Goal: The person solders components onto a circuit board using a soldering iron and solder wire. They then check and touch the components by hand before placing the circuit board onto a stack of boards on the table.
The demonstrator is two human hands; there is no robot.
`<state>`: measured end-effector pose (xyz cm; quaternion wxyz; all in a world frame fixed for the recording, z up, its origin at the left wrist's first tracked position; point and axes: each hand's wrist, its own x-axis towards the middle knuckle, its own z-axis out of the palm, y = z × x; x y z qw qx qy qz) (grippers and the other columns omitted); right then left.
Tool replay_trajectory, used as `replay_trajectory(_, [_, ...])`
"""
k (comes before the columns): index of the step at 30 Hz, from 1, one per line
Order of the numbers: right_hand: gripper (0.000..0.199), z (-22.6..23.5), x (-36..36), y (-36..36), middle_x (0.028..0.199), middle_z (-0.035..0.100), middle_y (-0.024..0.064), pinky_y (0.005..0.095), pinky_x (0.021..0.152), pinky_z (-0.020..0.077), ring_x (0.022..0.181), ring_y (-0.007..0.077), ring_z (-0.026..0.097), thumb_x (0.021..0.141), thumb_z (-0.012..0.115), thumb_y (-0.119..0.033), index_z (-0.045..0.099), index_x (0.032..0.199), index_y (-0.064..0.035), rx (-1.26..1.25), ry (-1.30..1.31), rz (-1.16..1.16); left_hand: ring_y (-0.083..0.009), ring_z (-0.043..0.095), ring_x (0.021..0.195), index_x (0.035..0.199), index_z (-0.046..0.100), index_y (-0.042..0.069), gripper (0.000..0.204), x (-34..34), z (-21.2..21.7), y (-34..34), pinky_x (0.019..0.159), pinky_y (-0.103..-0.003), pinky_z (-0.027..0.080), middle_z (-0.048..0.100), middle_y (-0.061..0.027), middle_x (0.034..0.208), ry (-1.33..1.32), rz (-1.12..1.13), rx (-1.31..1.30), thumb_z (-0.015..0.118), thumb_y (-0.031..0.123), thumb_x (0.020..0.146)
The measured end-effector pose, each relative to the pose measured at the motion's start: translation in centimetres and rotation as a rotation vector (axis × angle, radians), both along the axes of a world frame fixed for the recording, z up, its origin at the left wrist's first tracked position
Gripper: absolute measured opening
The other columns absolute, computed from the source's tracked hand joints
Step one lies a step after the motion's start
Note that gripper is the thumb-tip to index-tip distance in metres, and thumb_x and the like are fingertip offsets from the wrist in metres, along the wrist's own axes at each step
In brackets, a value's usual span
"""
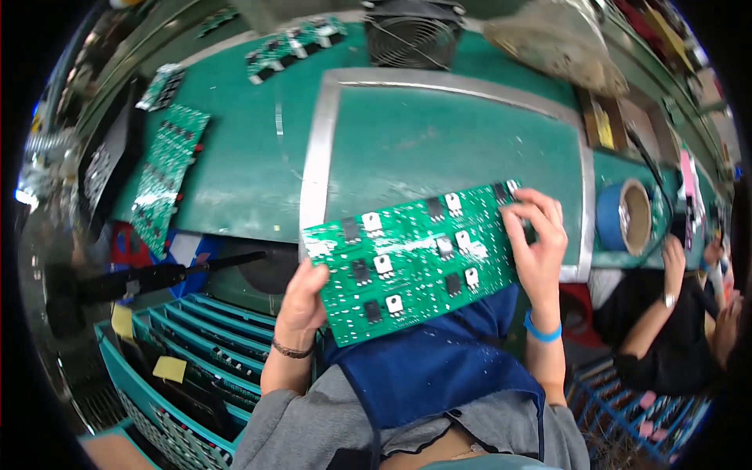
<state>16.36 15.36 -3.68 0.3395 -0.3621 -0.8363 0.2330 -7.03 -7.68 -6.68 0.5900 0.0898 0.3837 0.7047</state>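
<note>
A large green circuit board (415, 262) is held up in front of me, tilted, over the near edge of the bench and my blue apron. Black and silver-tabbed square parts stand on it in several pairs. My left hand (304, 296) grips its left edge, thumb on top and fingers underneath. At the upper right corner, my right hand (539, 231) has its thumb and index finger bent close to a black part, with other fingers at the board's edge. What lies between those fingertips is hard to make out.
A metal-strip frame (319, 149) lies on the green bench. Other circuit boards (168, 176) lie left and at the back. A black fan (413, 35) stands behind, a blue tape roll (623, 215) right. Below left is a teal slotted rack (204, 345). A co-worker's arm (654, 321) shows at right.
</note>
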Motion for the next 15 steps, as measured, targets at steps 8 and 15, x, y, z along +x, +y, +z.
replay_trajectory(8, [0.027,-0.3,1.8,0.6,0.108,0.063,0.0116,0.0298,0.093,0.0404,0.102,0.0183,0.056,0.097,0.054,-0.008,0.051,0.072,0.0008,-0.255,0.315,-0.097,-0.0251,0.060,0.117,0.135,0.047,-0.007,0.056,-1.9,2.4,-1.0,0.101,-0.038,0.048,0.059,-0.0169,0.129,0.012,0.019,0.153,0.065,0.017,0.087])
replay_trajectory(15, [0.014,-2.1,1.1,0.1,0.089,0.060,0.0062,0.0223,0.069,0.0376,0.074,0.0080,0.046,0.098,0.054,-0.009,0.053,0.086,-0.0034,-0.377,0.610,-0.084,-0.0326,0.062,0.112,0.138,0.044,-0.003,0.060,-8.0,4.7,-6.9,0.096,-0.047,0.052,0.058,-0.0205,0.130,0.076,0.513,0.314,0.057,0.031,0.090])
